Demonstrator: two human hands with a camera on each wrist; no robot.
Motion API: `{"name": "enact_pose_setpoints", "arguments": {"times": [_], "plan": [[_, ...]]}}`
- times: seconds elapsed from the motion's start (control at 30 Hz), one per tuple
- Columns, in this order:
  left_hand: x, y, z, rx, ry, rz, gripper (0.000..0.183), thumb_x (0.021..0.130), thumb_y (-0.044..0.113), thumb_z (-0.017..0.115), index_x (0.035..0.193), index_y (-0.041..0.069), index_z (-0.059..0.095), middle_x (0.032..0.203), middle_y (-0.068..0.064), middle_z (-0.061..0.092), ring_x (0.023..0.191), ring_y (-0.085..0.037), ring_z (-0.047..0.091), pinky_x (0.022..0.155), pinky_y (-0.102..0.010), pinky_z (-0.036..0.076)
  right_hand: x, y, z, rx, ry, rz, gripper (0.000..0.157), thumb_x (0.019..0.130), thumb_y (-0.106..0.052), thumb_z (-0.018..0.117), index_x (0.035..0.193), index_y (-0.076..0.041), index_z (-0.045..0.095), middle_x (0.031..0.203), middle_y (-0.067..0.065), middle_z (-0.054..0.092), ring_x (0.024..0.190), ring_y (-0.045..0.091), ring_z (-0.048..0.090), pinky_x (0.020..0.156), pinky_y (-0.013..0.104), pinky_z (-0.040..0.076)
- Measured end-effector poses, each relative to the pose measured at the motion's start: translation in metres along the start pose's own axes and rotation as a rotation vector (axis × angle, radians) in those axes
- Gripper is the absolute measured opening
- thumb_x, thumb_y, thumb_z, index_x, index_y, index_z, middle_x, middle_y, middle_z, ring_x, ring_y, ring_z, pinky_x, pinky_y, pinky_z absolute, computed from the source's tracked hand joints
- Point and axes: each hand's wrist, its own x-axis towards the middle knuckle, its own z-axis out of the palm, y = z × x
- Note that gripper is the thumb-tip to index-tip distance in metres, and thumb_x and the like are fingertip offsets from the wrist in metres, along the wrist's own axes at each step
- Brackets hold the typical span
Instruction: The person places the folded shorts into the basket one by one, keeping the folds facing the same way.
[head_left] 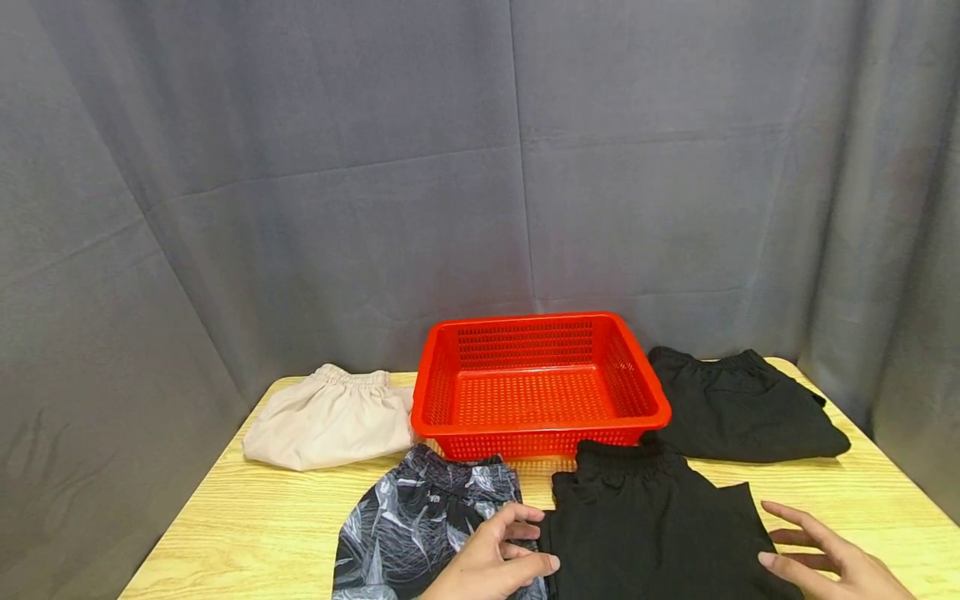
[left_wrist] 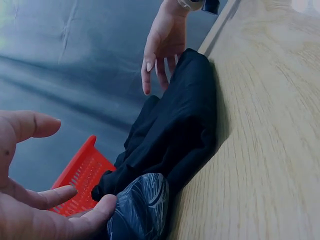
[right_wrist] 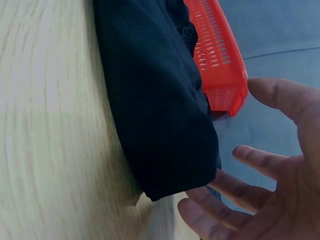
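Note:
Black shorts [head_left: 652,533] lie at the front of the table, waistband toward the back. Over their left edge is my left hand [head_left: 498,554], fingers apart and slightly bent, holding nothing. Patterned dark shorts [head_left: 405,517] lie beneath and beside that hand; in the left wrist view their printed cloth [left_wrist: 142,207] shows near the fingertips. At the right edge of the black shorts, my right hand [head_left: 836,558] has its fingers spread. In the right wrist view, some fingers [right_wrist: 235,190] reach behind the corner of the black cloth [right_wrist: 155,100]; whether they touch it I cannot tell.
A red plastic basket [head_left: 540,429] with perforated walls stands behind the shorts. Cream shorts [head_left: 330,421] lie at the back left, another black pair [head_left: 742,408] at the back right. Grey curtain [head_left: 375,167] hangs behind the wooden table [head_left: 217,525].

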Motion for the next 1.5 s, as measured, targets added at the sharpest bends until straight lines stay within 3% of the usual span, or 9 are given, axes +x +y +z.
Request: {"name": "enact_pose_setpoints", "arguments": {"times": [0.23, 0.57, 0.7, 0.9, 1.03, 1.13, 1.3, 1.5], "plan": [[0.001, -0.002, 0.001, 0.007, 0.008, -0.034, 0.044, 0.083, 0.004, 0.069, 0.125, 0.004, 0.054, 0.116, -0.017, 0.056, 0.092, -0.028, 0.063, 0.072, -0.043, 0.054, 0.002, -0.001, 0.003, 0.008, -0.008, 0.033, 0.101, 0.08, -0.062, 0.067, 0.145, 0.005, 0.028, 0.126, 0.04, 0.047, 0.104, 0.054, 0.054, 0.074, 0.051, 0.053], [0.004, -0.001, -0.001, 0.057, -0.032, -0.064, 0.049, 0.083, 0.008, 0.068, 0.127, 0.005, 0.049, 0.118, -0.023, 0.053, 0.093, -0.032, 0.063, 0.072, -0.045, 0.054, 0.006, -0.005, 0.007, 0.031, -0.054, 0.056, 0.107, 0.077, -0.065, 0.068, 0.145, 0.005, 0.025, 0.131, 0.042, 0.04, 0.11, 0.058, 0.048, 0.076, 0.052, 0.052], [0.006, 0.0, 0.002, 0.073, -0.033, -0.068, 0.049, 0.081, 0.008, 0.068, 0.126, 0.006, 0.05, 0.115, -0.02, 0.054, 0.091, -0.03, 0.063, 0.073, -0.044, 0.054, 0.008, -0.004, 0.007, 0.03, -0.059, 0.058, 0.106, 0.078, -0.063, 0.068, 0.145, 0.006, 0.024, 0.131, 0.043, 0.039, 0.111, 0.059, 0.047, 0.076, 0.052, 0.052], [0.01, 0.0, 0.011, 0.187, -0.026, -0.029, 0.05, 0.073, 0.01, 0.069, 0.12, 0.01, 0.054, 0.102, -0.009, 0.058, 0.084, -0.02, 0.06, 0.075, -0.036, 0.051, 0.005, -0.004, 0.005, 0.048, -0.064, 0.03, 0.101, 0.083, -0.057, 0.067, 0.147, 0.004, 0.018, 0.129, 0.042, 0.042, 0.11, 0.056, 0.049, 0.078, 0.052, 0.052], [0.015, 0.002, 0.015, 0.243, -0.032, -0.053, 0.049, 0.074, 0.014, 0.07, 0.12, 0.016, 0.054, 0.103, -0.006, 0.057, 0.089, -0.021, 0.058, 0.08, -0.041, 0.049, 0.004, -0.005, 0.006, 0.068, -0.072, 0.029, 0.104, 0.083, -0.057, 0.067, 0.148, 0.004, 0.013, 0.13, 0.043, 0.039, 0.112, 0.057, 0.046, 0.079, 0.053, 0.051], [0.016, 0.002, 0.019, 0.227, -0.054, -0.064, 0.053, 0.074, 0.015, 0.07, 0.124, 0.016, 0.052, 0.104, -0.006, 0.057, 0.09, -0.022, 0.058, 0.082, -0.043, 0.048, 0.007, -0.003, 0.008, 0.087, -0.074, 0.027, 0.107, 0.082, -0.058, 0.067, 0.15, 0.002, 0.01, 0.133, 0.043, 0.035, 0.115, 0.057, 0.044, 0.079, 0.053, 0.05], [0.018, 0.0, 0.024, 0.183, -0.087, -0.049, 0.071, 0.074, 0.016, 0.071, 0.138, 0.015, 0.04, 0.115, -0.008, 0.053, 0.099, -0.02, 0.055, 0.086, -0.039, 0.047, 0.008, -0.004, 0.01, 0.08, -0.078, 0.0, 0.097, 0.087, -0.052, 0.065, 0.15, -0.001, 0.013, 0.138, 0.042, 0.028, 0.115, 0.056, 0.046, 0.079, 0.052, 0.051], [0.02, -0.002, 0.028, 0.213, -0.06, -0.036, 0.08, 0.072, 0.019, 0.073, 0.143, 0.018, 0.036, 0.122, -0.007, 0.05, 0.101, -0.02, 0.052, 0.089, -0.04, 0.043, 0.009, -0.006, 0.01, 0.091, -0.101, -0.026, 0.088, 0.091, -0.046, 0.063, 0.151, -0.004, 0.015, 0.14, 0.042, 0.027, 0.113, 0.054, 0.049, 0.08, 0.052, 0.051]]}}
